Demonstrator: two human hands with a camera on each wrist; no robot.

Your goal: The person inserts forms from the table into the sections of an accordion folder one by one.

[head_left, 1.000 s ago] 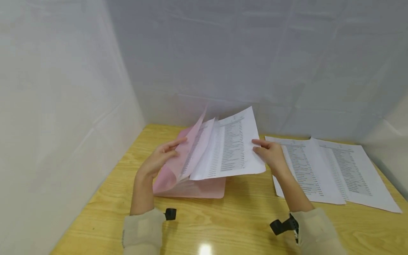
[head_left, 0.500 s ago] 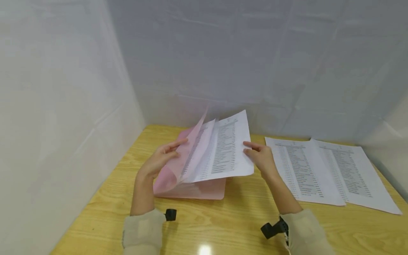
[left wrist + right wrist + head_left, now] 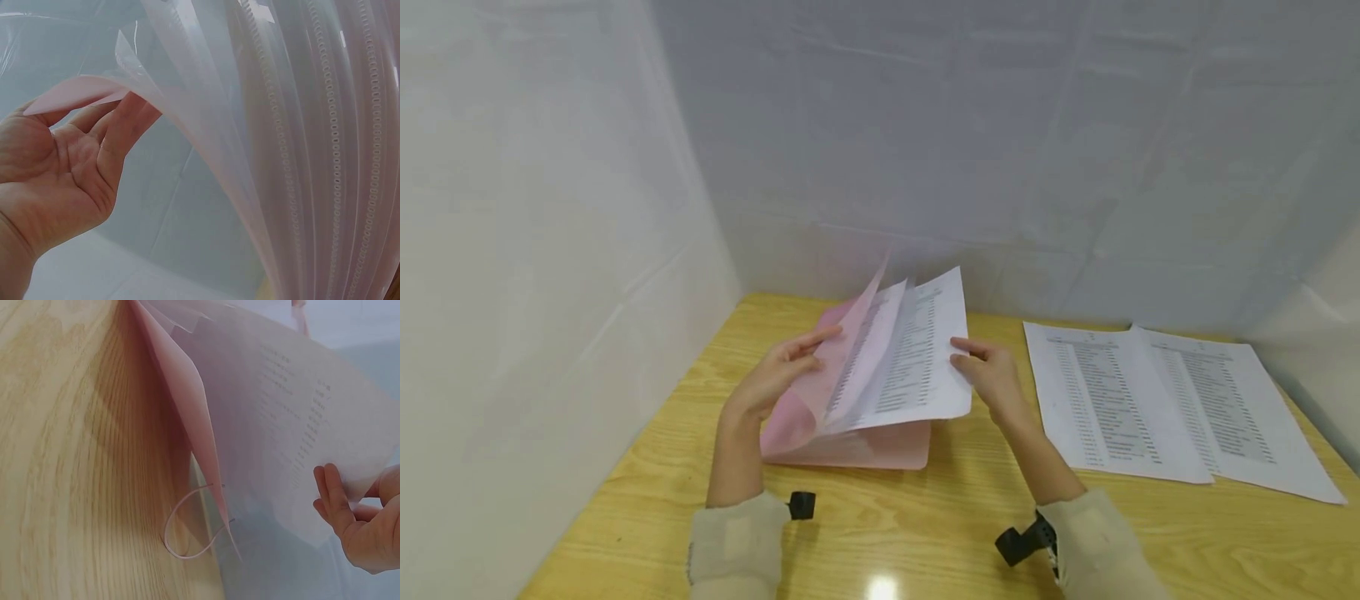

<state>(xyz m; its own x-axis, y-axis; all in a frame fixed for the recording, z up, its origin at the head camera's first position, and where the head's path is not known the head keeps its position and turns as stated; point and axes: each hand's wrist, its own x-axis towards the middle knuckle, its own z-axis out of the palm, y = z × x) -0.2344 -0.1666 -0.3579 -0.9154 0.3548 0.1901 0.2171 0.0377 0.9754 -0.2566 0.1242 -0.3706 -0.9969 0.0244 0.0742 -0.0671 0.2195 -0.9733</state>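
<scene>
1. Your right hand (image 3: 992,379) pinches the printed sheet (image 3: 942,385) by its right edge; your left hand (image 3: 771,377) grips the raised cover (image 3: 829,382) of the pink folder (image 3: 887,450).
2. Sheet lies left of your right hand, the nearer one; tilted, long axis near-to-far, left part among clear leaves (image 3: 319,169).
3. Only your right wrist view shows the cord loop (image 3: 165,532).

I'm looking at a yellowish wood-grain table (image 3: 880,517). The back cover of a pink clear-pocket folder (image 3: 880,447) lies on it; well to the right, two printed list sheets (image 3: 1116,404) lie side by side, edges touching.
</scene>
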